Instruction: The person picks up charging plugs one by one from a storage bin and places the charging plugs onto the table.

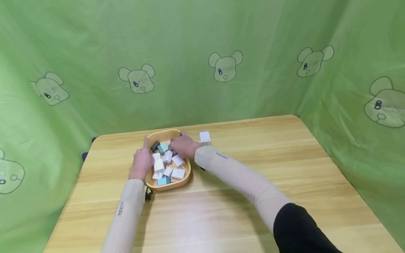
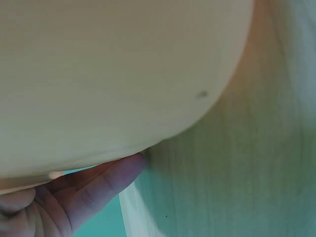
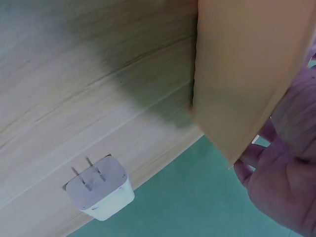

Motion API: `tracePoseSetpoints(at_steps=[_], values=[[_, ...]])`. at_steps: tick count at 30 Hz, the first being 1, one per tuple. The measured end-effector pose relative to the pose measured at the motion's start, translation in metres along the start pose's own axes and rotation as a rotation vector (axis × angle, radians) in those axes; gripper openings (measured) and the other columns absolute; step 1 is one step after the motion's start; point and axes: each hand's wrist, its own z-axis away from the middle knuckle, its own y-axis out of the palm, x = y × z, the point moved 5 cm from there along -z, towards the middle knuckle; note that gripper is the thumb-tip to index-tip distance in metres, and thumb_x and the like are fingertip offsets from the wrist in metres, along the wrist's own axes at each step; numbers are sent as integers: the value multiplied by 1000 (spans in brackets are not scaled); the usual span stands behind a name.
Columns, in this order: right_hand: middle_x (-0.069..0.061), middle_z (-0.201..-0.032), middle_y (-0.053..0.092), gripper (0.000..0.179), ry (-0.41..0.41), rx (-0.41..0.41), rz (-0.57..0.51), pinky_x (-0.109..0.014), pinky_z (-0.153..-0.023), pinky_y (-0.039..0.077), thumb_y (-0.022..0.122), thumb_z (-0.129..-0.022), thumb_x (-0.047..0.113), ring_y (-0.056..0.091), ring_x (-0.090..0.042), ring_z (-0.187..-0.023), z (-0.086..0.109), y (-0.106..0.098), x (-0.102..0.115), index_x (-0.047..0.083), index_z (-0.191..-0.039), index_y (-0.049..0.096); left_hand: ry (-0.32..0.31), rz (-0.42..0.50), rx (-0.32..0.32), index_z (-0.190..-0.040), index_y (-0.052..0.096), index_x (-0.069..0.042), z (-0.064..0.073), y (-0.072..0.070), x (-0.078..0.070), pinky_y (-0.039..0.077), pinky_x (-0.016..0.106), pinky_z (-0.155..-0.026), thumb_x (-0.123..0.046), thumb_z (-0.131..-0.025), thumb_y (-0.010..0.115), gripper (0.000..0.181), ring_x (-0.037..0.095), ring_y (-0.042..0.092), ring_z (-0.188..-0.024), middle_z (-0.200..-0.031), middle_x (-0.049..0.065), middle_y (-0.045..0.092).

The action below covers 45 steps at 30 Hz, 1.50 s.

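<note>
Tray (image 1: 174,185), orange-tan, rounded corners: on the table (image 1: 269,151), left of centre, near the far edge. Contents: several white chargers (image 1: 178,173) in a loose heap; blue charger (image 1: 163,181), near end; teal charger (image 1: 164,148) and black charger (image 1: 154,146), far end.

Outside the tray: one white plug (image 1: 205,136), two prongs showing, near the far edge, just beyond the right cuff. Dark item with yellow mark (image 1: 148,193), beside the tray's near-left corner, partly hidden by the left sleeve (image 1: 124,211). Backdrop: green curtain (image 1: 190,102), printed bear heads.

Left hand (image 1: 141,162): grips the left rim, index finger straight along it. Right hand (image 1: 183,144): grips the far-right rim, fingers bent, covering part of the contents; forearm slants across the table.
</note>
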Motion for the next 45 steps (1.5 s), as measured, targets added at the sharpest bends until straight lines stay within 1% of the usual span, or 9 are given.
tracePoseSetpoints(at_steps=[6, 14, 17, 22, 26, 30, 36, 40, 45], values=[[1, -139, 63, 54, 11, 5, -19, -55, -126, 22, 69, -87, 4, 59, -23, -127, -2, 4, -2, 28, -135, 64, 4, 17, 11, -164, 2, -11, -1, 0, -2, 60, 46, -75, 2, -96, 47, 83, 32, 64, -71, -96, 30, 68], [1, -139, 64, 52, -7, -35, -61, -54, -127, 20, 70, -86, 4, 59, -23, -128, 2, 0, -1, 26, -133, 66, -8, 45, 22, -165, 0, -13, -1, -2, -2, 60, 48, -81, 2, -96, 46, 84, 33, 65, -77, -102, 31, 68], [2, -137, 66, 47, -5, -36, -63, -55, -127, 20, 68, -89, 6, 59, -22, -128, 2, 1, -1, 26, -132, 66, -11, 40, 26, -165, 0, -13, 0, -2, -4, 60, 51, -84, 1, -97, 46, 83, 37, 67, -82, -106, 33, 67], [4, -128, 71, 39, -16, -46, -45, -52, -123, 27, 68, -92, 10, 63, -20, -119, 1, 0, 2, 25, -128, 68, -20, 41, 26, -165, -1, -14, 0, -3, -3, 59, 52, -87, 1, -98, 45, 83, 40, 68, -87, -109, 33, 67], [4, -128, 70, 47, -14, -42, -33, -53, -121, 31, 72, -87, 7, 63, -20, -117, 2, 1, 5, 25, -130, 66, -31, 62, 38, -164, -4, -17, 2, 0, -1, 58, 53, -91, 1, -98, 44, 84, 42, 68, -92, -113, 33, 66], [2, -127, 71, 52, -1, -50, -38, -59, -122, 30, 75, -84, 7, 63, -21, -118, 2, 1, 4, 23, -132, 64, -31, 52, 35, -165, -2, -15, 3, 1, -1, 57, 56, -94, 1, -97, 45, 84, 45, 67, -97, -117, 36, 64], [3, -121, 71, 49, 10, -100, -130, -53, -117, 34, 78, -83, 11, 65, -19, -111, 3, -8, 3, 21, -130, 63, -24, 27, 26, -164, -1, -13, 3, -1, -1, 56, 57, -95, 2, -96, 45, 84, 47, 67, -100, -118, 37, 63], [3, -120, 71, 43, -4, -131, -190, -49, -112, 37, 75, -87, 16, 63, -17, -110, 3, -17, 2, 21, -129, 63, -26, 32, 25, -164, -1, -13, 4, -2, -1, 57, 55, -92, 2, -95, 45, 84, 43, 67, -93, -115, 37, 64], [4, -118, 71, 44, -1, -145, -221, -46, -110, 37, 74, -89, 20, 61, -16, -108, 5, -24, 1, 20, -131, 63, -24, 62, 33, -164, -4, -16, 4, -1, -2, 58, 53, -89, 3, -95, 44, 86, 38, 66, -85, -115, 37, 64]])
